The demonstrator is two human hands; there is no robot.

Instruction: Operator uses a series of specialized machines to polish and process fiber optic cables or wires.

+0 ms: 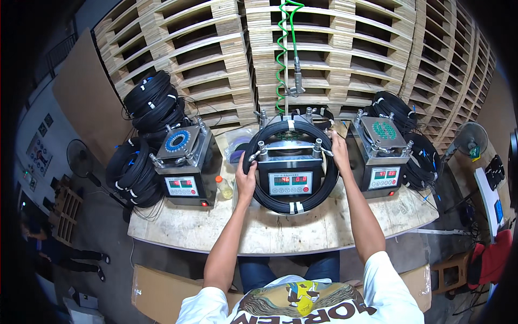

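A large coil of black cable (322, 198), bound with white tape at top and bottom, is held up in front of the middle machine (275, 189). My left hand (246, 182) closes round the coil's left side. On its right side, higher up, my right hand (339, 152) grips it too. Through the ring show the machine's lit panel and its metal clamp posts; the coil covers parts of its casing. Beside my left hand stands a small bottle with an orange cap (224, 187).
Similar machines stand left (181, 175) with a blue ring on top, and right (380, 167) with green pieces. Black cable coils (154, 105) pile behind them. An air gun (295, 83) hangs from a green spiral hose before stacked pallets (210, 54). Fans flank the wooden table (183, 229).
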